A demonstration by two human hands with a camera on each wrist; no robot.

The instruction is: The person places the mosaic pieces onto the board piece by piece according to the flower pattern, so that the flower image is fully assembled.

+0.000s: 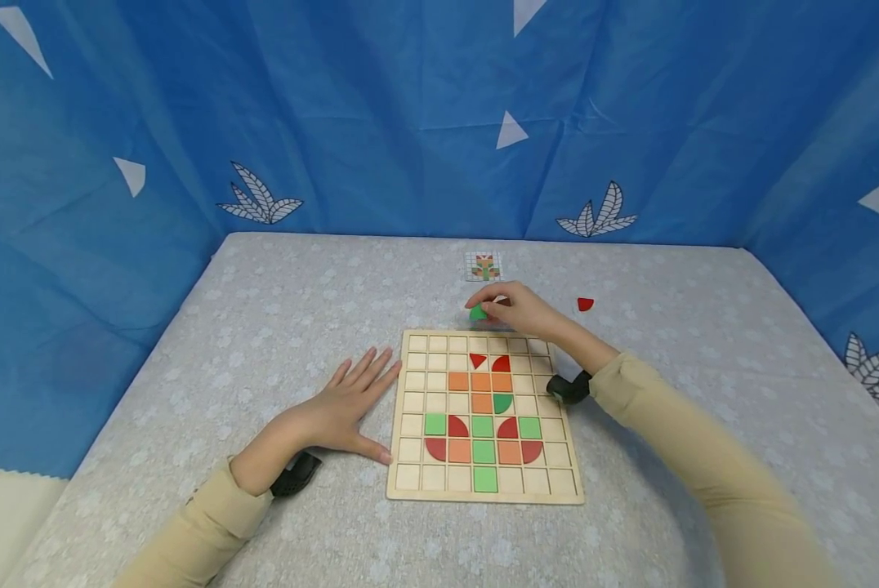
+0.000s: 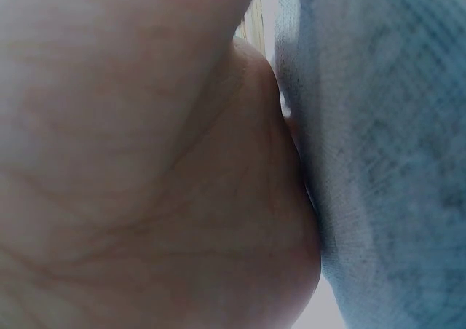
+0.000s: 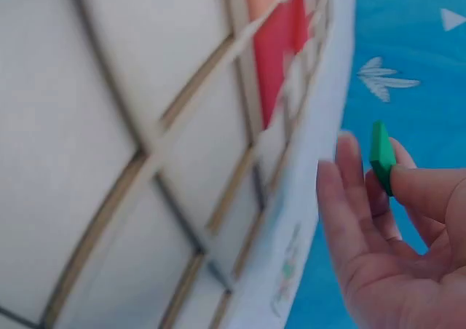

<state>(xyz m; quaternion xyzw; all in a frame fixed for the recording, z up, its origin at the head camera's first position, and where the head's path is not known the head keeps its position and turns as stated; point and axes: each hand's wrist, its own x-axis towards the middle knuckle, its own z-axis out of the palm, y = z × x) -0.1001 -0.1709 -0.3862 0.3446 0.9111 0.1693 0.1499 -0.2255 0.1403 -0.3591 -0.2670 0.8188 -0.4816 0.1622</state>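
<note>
My right hand (image 1: 524, 312) is just beyond the far edge of the wooden grid board (image 1: 560, 480), pinching a small green piece (image 1: 478, 313) between thumb and fingers. In the right wrist view the green piece (image 3: 380, 154) shows edge-on at the thumb tip, its other fingers extended. My left hand (image 1: 344, 408) lies on the table with fingers spread, thumb and fingertips right at the board's left edge. Its palm (image 2: 145, 183) fills much of the left wrist view. Red, orange and green pieces fill several of the board's cells, among them a red triangle (image 1: 477, 360).
A small printed pattern card (image 1: 483, 266) lies on the table beyond the right hand. To its right is a loose red piece (image 1: 585, 304). Another dark red piece (image 1: 504, 301) shows partly behind the hand. Blue curtain (image 1: 381, 122) hangs behind the patterned tablecloth (image 1: 300, 294).
</note>
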